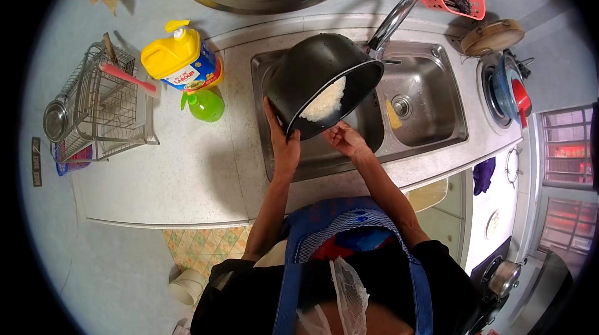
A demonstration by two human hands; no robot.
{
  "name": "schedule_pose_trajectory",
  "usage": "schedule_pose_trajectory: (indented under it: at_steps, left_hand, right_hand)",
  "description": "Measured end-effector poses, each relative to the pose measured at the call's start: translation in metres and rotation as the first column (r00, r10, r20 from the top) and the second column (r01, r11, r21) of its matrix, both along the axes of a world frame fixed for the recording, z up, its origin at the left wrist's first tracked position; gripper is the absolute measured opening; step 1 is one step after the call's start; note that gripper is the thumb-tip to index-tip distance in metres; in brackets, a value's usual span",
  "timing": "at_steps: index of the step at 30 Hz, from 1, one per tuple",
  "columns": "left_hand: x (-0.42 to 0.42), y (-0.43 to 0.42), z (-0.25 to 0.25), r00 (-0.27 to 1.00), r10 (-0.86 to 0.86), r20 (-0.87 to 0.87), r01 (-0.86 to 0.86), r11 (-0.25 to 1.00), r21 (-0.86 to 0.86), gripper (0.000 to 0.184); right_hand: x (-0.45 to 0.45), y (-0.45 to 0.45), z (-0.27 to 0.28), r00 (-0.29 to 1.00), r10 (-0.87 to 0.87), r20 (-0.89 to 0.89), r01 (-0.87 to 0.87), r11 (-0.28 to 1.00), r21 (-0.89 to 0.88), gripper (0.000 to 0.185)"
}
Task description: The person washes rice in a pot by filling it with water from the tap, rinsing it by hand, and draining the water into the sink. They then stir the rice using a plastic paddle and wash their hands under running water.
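A black inner pot (312, 63) is tilted over the left basin of the steel sink (399, 135), its mouth turned down towards the lower right. White rice (324, 101) lies against the inside wall near the rim. My left hand (282, 145) grips the pot's left side, with the thumb at the rim and the fingers along the outer wall. At the lower edge of the mouth, my right hand (344, 138) is closed, its bent fingers against the rim. The pot hides part of that basin.
A chrome faucet (393, 23) rises behind the sink. Left of it stand a yellow detergent jug (171, 54), a green spray bottle (206, 105) and a wire rack (112, 107). A yellow scrap (393, 115) lies in the right basin. A blue bowl (504, 88) sits right.
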State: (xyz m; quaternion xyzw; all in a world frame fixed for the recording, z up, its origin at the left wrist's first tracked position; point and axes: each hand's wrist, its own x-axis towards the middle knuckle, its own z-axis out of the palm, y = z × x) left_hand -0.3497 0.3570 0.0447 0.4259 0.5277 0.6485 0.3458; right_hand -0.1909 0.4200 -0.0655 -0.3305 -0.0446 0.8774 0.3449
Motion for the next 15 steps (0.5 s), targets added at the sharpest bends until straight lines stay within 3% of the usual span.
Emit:
schedule_pose_trajectory:
  at_steps: [2,13,15]
  left_hand:
    - [0.0,0.0,-0.001,0.999,0.011,-0.036,-0.011,1.0,-0.002,0.083]
    - [0.002,-0.001,-0.006,0.996,0.04,-0.079,-0.043,0.999,-0.029,0.083]
    - [0.0,0.002,-0.017,0.993,0.107,-0.054,-0.113,0.986,-0.122,0.083]
  right_hand:
    - [-0.001,0.0,0.001,0.997,-0.017,0.07,0.02,0.999,-0.038,0.02]
    - [-0.002,0.004,-0.018,1.0,0.004,0.023,-0.005,1.0,0.031,0.023]
    - [0.001,0.001,-0.013,1.0,-0.004,0.023,0.003,0.999,0.041,0.022]
